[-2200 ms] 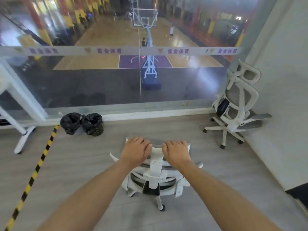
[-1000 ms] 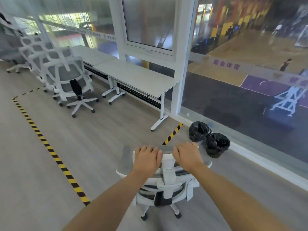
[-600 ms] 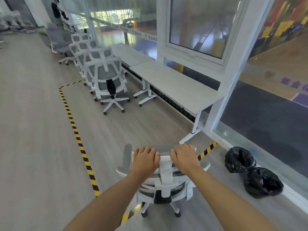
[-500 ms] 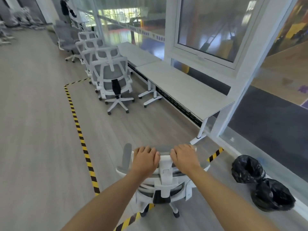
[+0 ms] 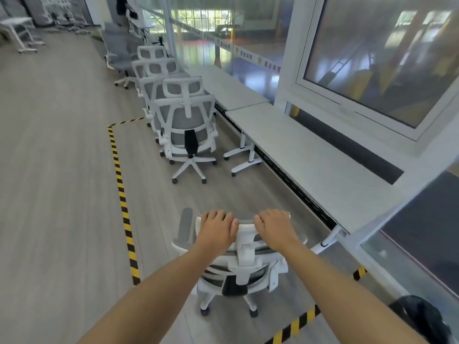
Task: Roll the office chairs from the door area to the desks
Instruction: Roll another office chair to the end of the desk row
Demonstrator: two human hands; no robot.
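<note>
A white office chair (image 5: pixel 244 271) with grey mesh stands right below me, seen from behind. My left hand (image 5: pixel 217 230) and my right hand (image 5: pixel 274 228) both grip the top of its headrest, one on each side of the centre post. The chair sits just inside a floor area marked by yellow-black tape (image 5: pixel 123 202). Ahead, several matching white chairs (image 5: pixel 187 130) stand in a row beside the long white desks (image 5: pixel 305 150) on the right.
Glass walls and a white window frame (image 5: pixel 372 100) run behind the desks. A black rubbish bag (image 5: pixel 422 319) lies at the lower right. A white desk foot (image 5: pixel 246 166) juts into the aisle. More furniture stands far back left (image 5: pixel 22 33). Grey plank floor lies left of the tape.
The view has swung left from the glass wall to the desk row. The chair has rolled forward with both hands on it, across the tape line; the rubbish bags have slid to the lower right.
</note>
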